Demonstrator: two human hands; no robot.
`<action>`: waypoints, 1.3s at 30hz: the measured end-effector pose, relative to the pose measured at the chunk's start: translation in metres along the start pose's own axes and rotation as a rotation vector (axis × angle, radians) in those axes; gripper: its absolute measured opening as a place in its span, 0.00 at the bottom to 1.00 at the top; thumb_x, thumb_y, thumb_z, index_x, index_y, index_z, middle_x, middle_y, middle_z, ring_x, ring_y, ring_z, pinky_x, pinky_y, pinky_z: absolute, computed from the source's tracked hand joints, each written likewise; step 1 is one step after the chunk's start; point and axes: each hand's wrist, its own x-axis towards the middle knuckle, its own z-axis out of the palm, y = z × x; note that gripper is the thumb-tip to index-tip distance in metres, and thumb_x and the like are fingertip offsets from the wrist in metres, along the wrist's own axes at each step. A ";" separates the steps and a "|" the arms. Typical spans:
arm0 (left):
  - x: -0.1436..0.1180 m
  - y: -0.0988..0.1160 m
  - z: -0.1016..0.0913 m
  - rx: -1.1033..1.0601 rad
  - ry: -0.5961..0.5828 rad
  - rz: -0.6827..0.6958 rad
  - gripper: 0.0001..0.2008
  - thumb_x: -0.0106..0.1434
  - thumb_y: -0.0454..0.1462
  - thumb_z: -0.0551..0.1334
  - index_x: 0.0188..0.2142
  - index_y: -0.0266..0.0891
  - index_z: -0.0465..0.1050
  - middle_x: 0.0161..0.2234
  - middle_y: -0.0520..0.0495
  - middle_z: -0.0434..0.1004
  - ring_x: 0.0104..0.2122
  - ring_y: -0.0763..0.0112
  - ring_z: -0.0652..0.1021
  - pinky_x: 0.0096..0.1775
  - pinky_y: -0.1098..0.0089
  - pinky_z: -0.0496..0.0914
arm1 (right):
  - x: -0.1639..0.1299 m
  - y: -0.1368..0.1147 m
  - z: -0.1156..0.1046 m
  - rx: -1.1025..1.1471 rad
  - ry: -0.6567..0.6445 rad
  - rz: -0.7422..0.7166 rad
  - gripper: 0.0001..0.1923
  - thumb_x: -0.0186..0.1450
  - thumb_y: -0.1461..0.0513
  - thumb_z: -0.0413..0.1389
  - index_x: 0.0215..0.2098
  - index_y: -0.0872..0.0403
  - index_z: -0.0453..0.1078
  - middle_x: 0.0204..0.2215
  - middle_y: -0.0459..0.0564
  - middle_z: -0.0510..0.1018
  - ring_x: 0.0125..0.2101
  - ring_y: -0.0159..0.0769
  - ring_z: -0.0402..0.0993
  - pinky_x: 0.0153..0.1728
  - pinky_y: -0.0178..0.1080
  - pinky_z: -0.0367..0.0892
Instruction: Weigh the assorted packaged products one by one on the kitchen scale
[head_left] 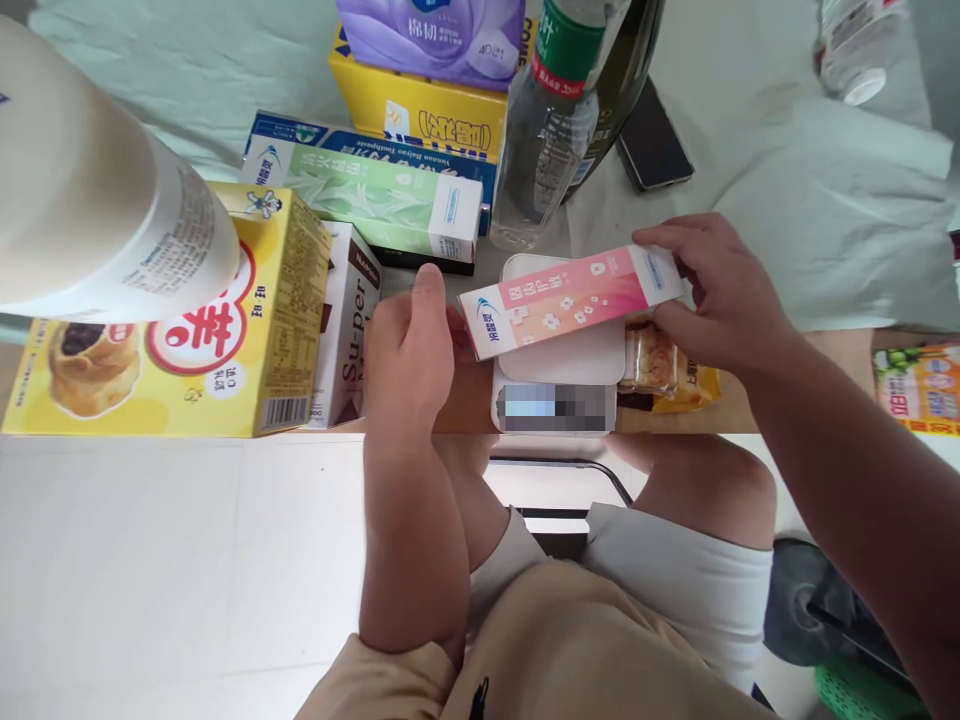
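Observation:
A pink and white toothpaste box [570,300] lies slanted above a white kitchen scale [559,358], hiding part of its platform. My right hand [701,285] is closed on the box's right end, thumb below and fingers above. Beside the left end is my left hand [411,345], its thumb stretched up and apart. Its fingertips are at the box's edge, partly hidden; whether they bear any weight I cannot tell. The scale's display [555,408] is blurred out. Right of the scale sits a wrapped snack [651,360] by a yellow packet [697,388].
Left stand a yellow pastry box [289,300], a large white bottle [112,190] and a Su-per box [349,320]. Behind are a green toothpaste box [375,195], a purple tissue pack [435,40], a clear plastic bottle [536,150] and a dark phone [656,140]. A colourful packet [919,385] lies far right.

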 end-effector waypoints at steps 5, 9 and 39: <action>0.001 0.000 -0.002 0.004 0.016 0.002 0.35 0.77 0.57 0.57 0.18 0.41 0.71 0.18 0.48 0.75 0.18 0.70 0.75 0.22 0.68 0.65 | 0.001 0.000 -0.001 0.034 0.016 0.032 0.37 0.57 0.69 0.54 0.66 0.49 0.72 0.62 0.59 0.79 0.52 0.44 0.81 0.51 0.50 0.81; 0.002 0.000 0.001 -0.169 0.077 0.124 0.30 0.76 0.45 0.60 0.16 0.40 0.62 0.15 0.53 0.63 0.15 0.76 0.66 0.18 0.72 0.57 | -0.025 -0.010 -0.004 0.127 0.261 0.145 0.38 0.54 0.69 0.53 0.62 0.46 0.75 0.59 0.56 0.78 0.49 0.43 0.82 0.45 0.51 0.79; 0.007 -0.007 0.012 -0.354 0.055 0.505 0.19 0.78 0.30 0.55 0.28 0.40 0.67 0.22 0.55 0.58 0.18 0.79 0.59 0.20 0.74 0.52 | -0.060 -0.044 0.004 0.187 0.409 0.294 0.31 0.52 0.66 0.54 0.54 0.44 0.74 0.48 0.52 0.79 0.51 0.49 0.83 0.43 0.55 0.80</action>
